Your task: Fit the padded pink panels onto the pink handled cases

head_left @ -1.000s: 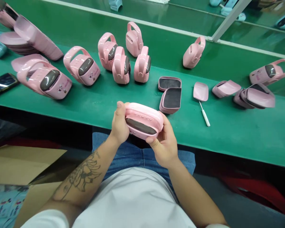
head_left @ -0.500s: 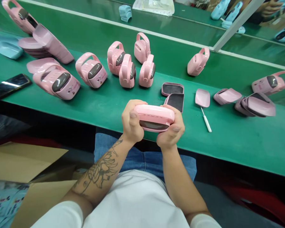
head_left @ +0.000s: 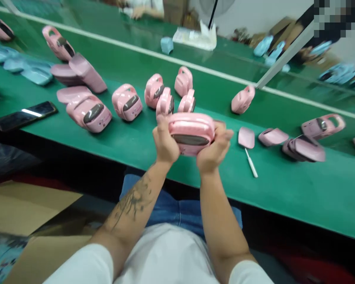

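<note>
Both my hands hold a pink handled portable speaker (head_left: 191,133) in front of me, over the green bench, with its dark oval panel facing me. My left hand (head_left: 165,144) grips its left end, and my right hand (head_left: 214,148) grips its right end, with the fingers partly blurred. Several similar pink speakers, such as one (head_left: 126,102), stand just beyond my hands. To the right lie a pink flat panel (head_left: 246,137) and a white-handled pick tool (head_left: 251,162).
A black phone (head_left: 25,115) lies at the bench's left edge. Stacked pink panels (head_left: 303,148) sit at right. A white rail (head_left: 171,59) divides this bench from a far one, where a co-worker's hand (head_left: 139,12) shows. Cardboard (head_left: 32,209) sits low left.
My hands have raised the speaker and tipped it, moving it away from me. The dark-lined pink shells beside it are now hidden. The whole view has tilted and shifted.
</note>
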`<control>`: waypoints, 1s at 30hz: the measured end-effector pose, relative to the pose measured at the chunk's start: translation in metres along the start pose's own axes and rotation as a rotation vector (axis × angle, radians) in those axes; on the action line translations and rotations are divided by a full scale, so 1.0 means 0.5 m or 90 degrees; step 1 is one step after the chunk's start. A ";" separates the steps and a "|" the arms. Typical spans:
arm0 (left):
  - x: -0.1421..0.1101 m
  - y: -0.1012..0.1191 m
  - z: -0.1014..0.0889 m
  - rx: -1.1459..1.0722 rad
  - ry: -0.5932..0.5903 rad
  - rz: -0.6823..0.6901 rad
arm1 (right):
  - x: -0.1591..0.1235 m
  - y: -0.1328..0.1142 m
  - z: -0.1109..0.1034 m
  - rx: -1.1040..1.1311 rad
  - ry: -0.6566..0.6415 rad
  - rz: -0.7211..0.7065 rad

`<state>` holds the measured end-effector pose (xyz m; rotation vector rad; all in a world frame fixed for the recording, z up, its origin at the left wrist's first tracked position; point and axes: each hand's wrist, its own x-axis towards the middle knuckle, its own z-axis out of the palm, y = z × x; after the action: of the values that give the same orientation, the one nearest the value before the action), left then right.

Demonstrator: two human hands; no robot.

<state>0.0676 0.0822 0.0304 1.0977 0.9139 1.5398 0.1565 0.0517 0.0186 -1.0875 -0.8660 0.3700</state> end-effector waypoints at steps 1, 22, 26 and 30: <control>0.006 -0.008 -0.002 -0.017 0.015 -0.007 | 0.003 0.011 0.005 0.028 -0.026 0.074; -0.097 0.009 -0.106 -0.082 -0.373 0.018 | -0.015 0.019 -0.048 0.374 -0.028 0.627; -0.104 0.014 -0.087 -0.058 -0.335 0.010 | -0.009 0.002 -0.060 0.368 -0.047 0.626; -0.104 0.007 -0.077 -0.049 -0.268 -0.029 | -0.013 -0.007 -0.075 0.376 0.004 0.624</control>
<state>0.0349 0.0295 0.0114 1.2725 0.5819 1.2290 0.1806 0.0229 0.0120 -0.8768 -0.1185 1.3411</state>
